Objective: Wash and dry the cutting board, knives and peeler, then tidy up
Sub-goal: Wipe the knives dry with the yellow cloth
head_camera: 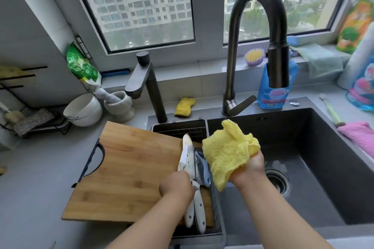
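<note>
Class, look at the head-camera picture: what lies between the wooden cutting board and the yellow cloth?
In the head view, white-handled knives the left hand grips and a blue-grey peeler lie between the cutting board and the yellow cloth.

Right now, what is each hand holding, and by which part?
The left hand grips a white knife where blade meets handle. The right hand holds a bunched yellow cloth from underneath.

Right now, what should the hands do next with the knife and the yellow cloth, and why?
Probably bring the yellow cloth over to the white knife and wipe its blade. The left hand already grips that knife above the drain basket, beside the cutting board, and the right hand holds the cloth bunched and ready close by.
</note>
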`<state>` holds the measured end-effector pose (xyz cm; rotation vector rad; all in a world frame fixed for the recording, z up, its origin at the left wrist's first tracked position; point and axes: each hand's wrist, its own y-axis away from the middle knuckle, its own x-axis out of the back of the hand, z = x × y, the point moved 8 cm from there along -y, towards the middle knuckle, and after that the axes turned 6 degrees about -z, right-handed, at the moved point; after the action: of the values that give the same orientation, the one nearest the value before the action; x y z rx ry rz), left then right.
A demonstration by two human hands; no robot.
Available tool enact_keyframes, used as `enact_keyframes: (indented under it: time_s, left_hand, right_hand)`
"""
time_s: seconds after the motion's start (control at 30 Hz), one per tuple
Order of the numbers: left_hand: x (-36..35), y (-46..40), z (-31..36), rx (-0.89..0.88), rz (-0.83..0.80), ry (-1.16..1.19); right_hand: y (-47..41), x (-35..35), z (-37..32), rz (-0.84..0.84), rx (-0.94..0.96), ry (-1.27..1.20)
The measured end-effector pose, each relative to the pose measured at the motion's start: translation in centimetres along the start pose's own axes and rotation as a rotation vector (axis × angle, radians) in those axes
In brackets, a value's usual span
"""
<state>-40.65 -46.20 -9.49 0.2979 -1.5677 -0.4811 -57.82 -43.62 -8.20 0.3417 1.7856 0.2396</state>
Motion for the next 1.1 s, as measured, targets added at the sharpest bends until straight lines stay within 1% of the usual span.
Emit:
enact_keyframes:
  time_s: [0.1, 0.23, 0.4, 0.53, 0.67, 0.77, 0.83, 0.97, 1.03, 1.1]
  left_hand:
    - [-0.3, 0.2, 0.4, 0.026, -0.005, -0.013]
    - [-0.6, 0.3, 0.1, 0.094, 0.022, 0.068]
    - [-0.4, 0.5, 0.1, 0.106, 0.01, 0.157]
    - [0.7, 0.6, -0.6, 0.136, 0.038, 0.234]
    - [1.9, 0.5, -0.6, 0.113, 0.086, 0.186]
    - [2.5, 0.4, -0.1, 0.064, 0.114, 0.061]
    - [2.2, 0.4, 0.2, 0.039, 0.088, -0.005]
    - [0.9, 0.9, 1.0, -0.026, 0.042, -0.212]
    - [0.0, 0.9, 1.2, -0.047, -0.003, -0.235]
    - [-0.4, 0.7, 1.0, -0.032, -0.017, -0.181]
  right_hand:
    - [-0.1, 0.1, -0.1, 0.0, 0.005, 0.015]
    - [0.0, 0.1, 0.0, -0.002, 0.015, 0.015]
    - [0.4, -0.1, 0.1, -0.01, 0.008, 0.011]
    - [0.4, 0.0, 0.1, -0.014, 0.007, 0.013]
    - [0.3, 0.2, 0.0, -0.012, 0.002, 0.01]
    - [0.3, 0.4, 0.1, -0.005, 0.0, 0.008]
    - [0.4, 0.6, 0.2, 0.005, -0.006, 0.006]
    - [0.8, 0.7, 0.1, 0.03, -0.008, 0.018]
    - [1.1, 0.7, 0.1, 0.045, 0.002, 0.025]
    - [1.4, 0.7, 0.0, 0.052, 0.012, 0.036]
